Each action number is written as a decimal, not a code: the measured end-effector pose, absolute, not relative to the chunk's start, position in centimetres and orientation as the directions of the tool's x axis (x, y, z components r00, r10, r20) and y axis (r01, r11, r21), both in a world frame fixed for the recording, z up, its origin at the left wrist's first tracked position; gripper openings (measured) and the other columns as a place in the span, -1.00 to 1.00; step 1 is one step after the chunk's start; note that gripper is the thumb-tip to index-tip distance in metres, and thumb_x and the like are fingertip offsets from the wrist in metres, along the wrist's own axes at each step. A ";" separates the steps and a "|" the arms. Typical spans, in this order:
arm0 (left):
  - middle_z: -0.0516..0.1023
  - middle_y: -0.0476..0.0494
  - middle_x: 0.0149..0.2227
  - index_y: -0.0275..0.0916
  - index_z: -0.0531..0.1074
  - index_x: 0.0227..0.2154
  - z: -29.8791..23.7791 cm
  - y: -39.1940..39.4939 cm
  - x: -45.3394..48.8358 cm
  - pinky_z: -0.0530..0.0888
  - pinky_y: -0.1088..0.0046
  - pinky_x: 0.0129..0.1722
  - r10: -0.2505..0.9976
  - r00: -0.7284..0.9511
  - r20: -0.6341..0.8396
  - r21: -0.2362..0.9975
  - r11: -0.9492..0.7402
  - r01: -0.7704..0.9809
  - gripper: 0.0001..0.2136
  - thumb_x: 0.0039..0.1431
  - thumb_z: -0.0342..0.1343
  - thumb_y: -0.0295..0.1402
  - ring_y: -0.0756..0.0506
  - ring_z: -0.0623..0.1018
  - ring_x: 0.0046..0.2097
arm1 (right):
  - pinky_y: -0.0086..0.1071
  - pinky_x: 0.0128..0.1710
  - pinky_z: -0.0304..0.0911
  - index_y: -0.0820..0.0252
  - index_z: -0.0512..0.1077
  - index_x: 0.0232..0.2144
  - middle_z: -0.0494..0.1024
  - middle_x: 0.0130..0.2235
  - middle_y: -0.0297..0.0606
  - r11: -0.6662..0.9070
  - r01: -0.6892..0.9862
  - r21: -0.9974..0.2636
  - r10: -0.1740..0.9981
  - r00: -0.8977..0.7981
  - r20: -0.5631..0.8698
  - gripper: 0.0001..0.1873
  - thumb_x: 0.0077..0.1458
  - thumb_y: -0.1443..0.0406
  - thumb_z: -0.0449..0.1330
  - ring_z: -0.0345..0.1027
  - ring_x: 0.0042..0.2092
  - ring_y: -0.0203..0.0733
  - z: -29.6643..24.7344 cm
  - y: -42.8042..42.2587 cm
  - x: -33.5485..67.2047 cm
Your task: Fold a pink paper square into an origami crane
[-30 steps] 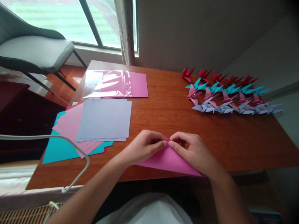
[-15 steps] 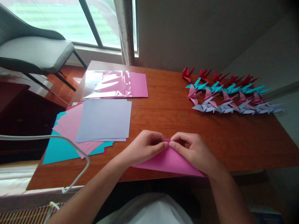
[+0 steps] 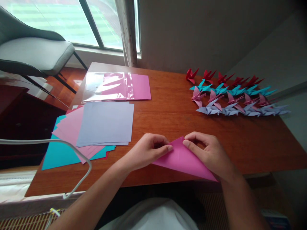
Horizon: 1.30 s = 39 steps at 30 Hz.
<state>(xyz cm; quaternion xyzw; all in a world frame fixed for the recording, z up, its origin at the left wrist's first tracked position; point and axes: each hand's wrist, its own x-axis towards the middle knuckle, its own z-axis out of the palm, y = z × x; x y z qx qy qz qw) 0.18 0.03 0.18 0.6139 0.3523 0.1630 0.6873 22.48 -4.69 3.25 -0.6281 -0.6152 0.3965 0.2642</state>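
Note:
A magenta paper sheet point(image 3: 183, 159), folded into a triangle, lies at the near edge of the wooden table point(image 3: 172, 118). My left hand point(image 3: 147, 151) pinches its left side with curled fingers. My right hand point(image 3: 209, 153) pinches the top corner of the triangle, with the palm resting over its right part. Both hands are closed on the paper.
Stacked sheets in lilac point(image 3: 105, 123), pink and teal point(image 3: 57, 153) lie at the left, behind them a plastic sleeve of pink paper point(image 3: 115, 86). Rows of folded paper cranes point(image 3: 230, 94) fill the back right. A grey chair point(image 3: 33, 48) stands by the window; a white cable point(image 3: 79, 179) loops at the near left.
My right hand has shifted right with the top corner, so the two hands are now apart and the triangle's tip sits farther right. The view has shifted slightly.

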 end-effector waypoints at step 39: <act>0.47 -0.04 -0.44 -0.32 0.57 -0.40 0.1 -0.1 0.4 0.28 0.58 -0.45 0.707 0.657 -0.261 0.964 0.159 0.212 -0.69 0.24 0.14 -0.15 0.00 0.37 -0.37 | -0.37 -0.32 0.27 0.14 0.52 -0.37 0.61 -0.34 -0.29 -0.079 0.607 -0.791 0.982 -0.090 -0.167 -0.82 0.23 0.22 0.19 0.45 -0.29 -0.17 3.7 -4.5 22.5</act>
